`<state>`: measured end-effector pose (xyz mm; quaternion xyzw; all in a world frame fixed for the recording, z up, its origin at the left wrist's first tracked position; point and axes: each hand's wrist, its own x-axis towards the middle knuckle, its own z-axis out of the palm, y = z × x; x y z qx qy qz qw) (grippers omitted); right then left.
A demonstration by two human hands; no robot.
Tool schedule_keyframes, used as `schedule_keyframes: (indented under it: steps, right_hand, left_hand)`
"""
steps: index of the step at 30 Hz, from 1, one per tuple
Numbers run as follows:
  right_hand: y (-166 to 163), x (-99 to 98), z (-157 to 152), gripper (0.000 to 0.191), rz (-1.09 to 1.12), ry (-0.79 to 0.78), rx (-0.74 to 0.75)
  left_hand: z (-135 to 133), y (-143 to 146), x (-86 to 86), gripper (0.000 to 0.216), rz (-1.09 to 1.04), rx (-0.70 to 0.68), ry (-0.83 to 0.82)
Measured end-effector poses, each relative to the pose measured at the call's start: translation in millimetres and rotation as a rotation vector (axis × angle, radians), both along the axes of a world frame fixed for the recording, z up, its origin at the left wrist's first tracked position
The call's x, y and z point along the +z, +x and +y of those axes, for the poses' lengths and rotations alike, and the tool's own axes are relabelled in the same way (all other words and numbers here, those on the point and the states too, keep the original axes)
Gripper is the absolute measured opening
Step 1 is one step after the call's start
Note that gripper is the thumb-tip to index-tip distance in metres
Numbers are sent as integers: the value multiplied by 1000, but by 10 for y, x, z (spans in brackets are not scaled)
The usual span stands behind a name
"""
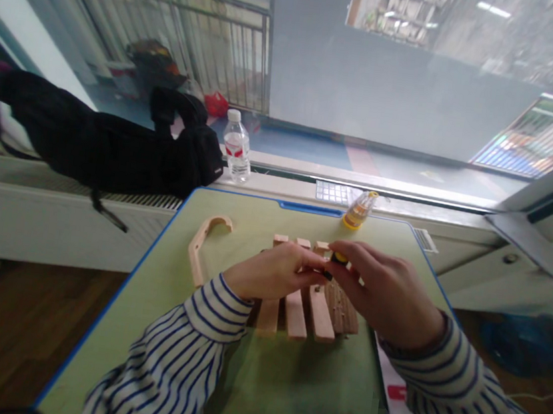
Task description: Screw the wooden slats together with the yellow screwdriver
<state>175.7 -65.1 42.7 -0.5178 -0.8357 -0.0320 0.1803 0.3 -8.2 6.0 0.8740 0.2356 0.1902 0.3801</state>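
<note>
My right hand [373, 282] is closed around a small black-and-yellow tool [339, 258], perhaps a stubby screwdriver; most of it is hidden by the fingers. Close against it, my left hand [278, 271] pinches with thumb and forefinger near the tool's dark lower end, and what it grips there is too small to name. Both hands are above a row of light wooden slats [296, 317] lying side by side. A darker, grooved brown wooden piece [344, 313] lies at their right. To the left, a curved, hook-shaped wooden piece [195, 251] rests on the green table [151, 326].
A small clear bottle with a yellow cap and base [358, 210] stands at the table's far edge. Behind it, a water bottle [238, 148] and a black bag [127, 148] sit on the window ledge. A white-and-red paper [400, 390] lies partly under my right sleeve.
</note>
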Motion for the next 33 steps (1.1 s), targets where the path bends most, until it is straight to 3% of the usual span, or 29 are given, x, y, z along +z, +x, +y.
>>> schedule_keyframes:
  steps: [7,18,25,33]
  right_hand:
    - [0,-50,-41,26,33,20,-36]
    - [41,18,-43,27,-1,-15,-14]
    - [132,217,-29,39,24,-152,139]
    - [159,336,2,22,-29,-187,244]
  left_hand:
    - [-17,20,4,18,-31,-24,-44]
    - [-56,65,54,16,37,51,60]
    - [-54,74,16,22,42,59,90]
    - [-45,80,6,18,48,49,56]
